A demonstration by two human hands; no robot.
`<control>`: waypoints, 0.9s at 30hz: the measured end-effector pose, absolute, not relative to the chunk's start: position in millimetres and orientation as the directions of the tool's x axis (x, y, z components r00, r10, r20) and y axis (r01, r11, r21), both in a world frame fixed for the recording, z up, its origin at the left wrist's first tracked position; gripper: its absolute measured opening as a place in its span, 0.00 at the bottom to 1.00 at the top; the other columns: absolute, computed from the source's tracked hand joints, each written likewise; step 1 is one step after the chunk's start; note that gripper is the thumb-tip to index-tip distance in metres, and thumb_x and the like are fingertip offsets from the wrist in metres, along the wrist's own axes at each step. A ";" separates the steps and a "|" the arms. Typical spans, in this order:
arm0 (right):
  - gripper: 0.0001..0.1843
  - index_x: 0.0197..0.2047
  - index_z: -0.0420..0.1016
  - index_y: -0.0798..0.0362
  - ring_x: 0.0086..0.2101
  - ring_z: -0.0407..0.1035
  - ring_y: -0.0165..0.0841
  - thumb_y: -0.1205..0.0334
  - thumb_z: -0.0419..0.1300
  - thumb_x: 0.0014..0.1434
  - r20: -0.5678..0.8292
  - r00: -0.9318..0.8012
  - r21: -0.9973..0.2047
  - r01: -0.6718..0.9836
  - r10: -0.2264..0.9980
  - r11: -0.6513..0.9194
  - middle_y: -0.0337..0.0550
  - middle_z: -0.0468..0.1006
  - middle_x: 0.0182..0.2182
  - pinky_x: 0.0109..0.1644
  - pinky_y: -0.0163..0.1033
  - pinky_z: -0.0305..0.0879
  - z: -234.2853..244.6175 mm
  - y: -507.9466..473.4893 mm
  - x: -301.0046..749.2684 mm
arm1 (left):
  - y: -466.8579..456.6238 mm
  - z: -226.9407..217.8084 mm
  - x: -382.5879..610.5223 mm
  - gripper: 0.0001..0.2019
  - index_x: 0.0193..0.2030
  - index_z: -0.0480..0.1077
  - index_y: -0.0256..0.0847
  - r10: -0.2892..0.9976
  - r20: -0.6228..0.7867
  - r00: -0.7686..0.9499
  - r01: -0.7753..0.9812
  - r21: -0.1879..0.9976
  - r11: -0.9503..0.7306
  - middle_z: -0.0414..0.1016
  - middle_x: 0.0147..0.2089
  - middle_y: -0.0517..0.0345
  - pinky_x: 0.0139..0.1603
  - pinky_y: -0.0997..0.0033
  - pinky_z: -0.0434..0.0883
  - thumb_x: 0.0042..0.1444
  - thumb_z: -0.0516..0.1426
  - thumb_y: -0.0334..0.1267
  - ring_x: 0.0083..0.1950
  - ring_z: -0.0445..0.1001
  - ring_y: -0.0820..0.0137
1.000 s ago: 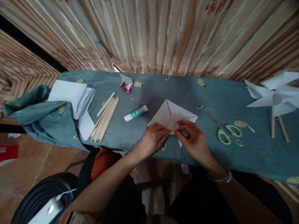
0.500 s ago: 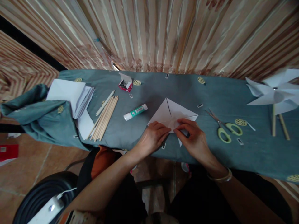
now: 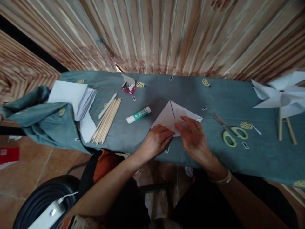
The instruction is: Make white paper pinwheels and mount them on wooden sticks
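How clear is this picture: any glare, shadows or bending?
Head view: dim light, soft shadow on the tablecloth beyond the paper; a bright spot on the white device, perhaps glare; the right hand slightly soft; curtain folds fanning outward, perhaps lens stretch.

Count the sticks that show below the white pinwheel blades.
2: one stick nearer the scissors, another stick just to its right. More may be hidden under the blades.

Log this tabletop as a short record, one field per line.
Left hand: on the near left part of the white paper
Right hand: at the paper's right part, contact unclear
White paper: dark lines, partly covered by the left hand
Left of paper: glue stick, wooden sticks, paper stack
Beyond glue stick: open small box, metal bits inside
Right of paper: green-handled scissors, then white pinwheel
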State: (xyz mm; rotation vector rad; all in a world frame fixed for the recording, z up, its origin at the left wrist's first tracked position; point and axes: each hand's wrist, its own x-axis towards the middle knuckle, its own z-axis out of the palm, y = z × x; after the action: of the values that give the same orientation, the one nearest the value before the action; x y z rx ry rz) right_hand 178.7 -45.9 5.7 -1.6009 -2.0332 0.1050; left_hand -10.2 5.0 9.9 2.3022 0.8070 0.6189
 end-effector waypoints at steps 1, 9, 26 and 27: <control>0.21 0.55 0.71 0.46 0.59 0.62 0.47 0.72 0.49 0.65 0.359 -0.156 -0.369 0.882 0.920 0.294 0.50 0.68 0.60 0.62 0.58 0.65 5.7 -45.9 178.0 | 5.0 10.0 -10.1 0.12 0.48 0.76 0.37 0.675 0.222 0.704 0.386 0.678 -0.626 0.80 0.42 0.49 0.46 0.62 0.74 0.67 0.53 0.36 0.44 0.74 0.64; 0.23 0.57 0.70 0.49 0.59 0.63 0.50 0.74 0.49 0.63 0.320 -0.182 -0.348 0.890 0.930 0.294 0.55 0.69 0.61 0.60 0.60 0.64 2.6 -50.0 169.3 | 0.5 11.6 -10.6 0.10 0.49 0.75 0.37 0.668 0.246 0.702 0.410 0.628 -0.662 0.77 0.46 0.47 0.48 0.60 0.75 0.65 0.55 0.35 0.47 0.74 0.63; 0.27 0.67 0.61 0.57 0.59 0.66 0.50 0.65 0.47 0.66 0.366 -0.008 -0.392 0.905 0.931 0.162 0.59 0.71 0.60 0.61 0.61 0.65 13.2 -29.5 212.7 | 3.6 15.2 -8.0 0.10 0.46 0.75 0.36 0.567 0.260 0.782 0.452 0.389 -0.803 0.77 0.45 0.49 0.43 0.63 0.73 0.67 0.52 0.34 0.44 0.72 0.64; 0.26 0.66 0.63 0.59 0.58 0.67 0.51 0.63 0.47 0.67 0.352 0.003 -0.377 0.916 0.936 0.139 0.61 0.72 0.59 0.60 0.61 0.66 14.0 -27.4 218.0 | 4.1 15.7 -8.9 0.10 0.47 0.74 0.36 0.559 0.261 0.787 0.450 0.376 -0.810 0.77 0.45 0.49 0.43 0.64 0.73 0.67 0.52 0.33 0.44 0.72 0.64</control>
State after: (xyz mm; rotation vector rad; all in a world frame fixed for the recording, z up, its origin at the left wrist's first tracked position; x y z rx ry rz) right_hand 218.0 -27.4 14.0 -1.7699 -1.9054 0.0506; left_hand -8.9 4.1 15.7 2.6845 0.7768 0.5262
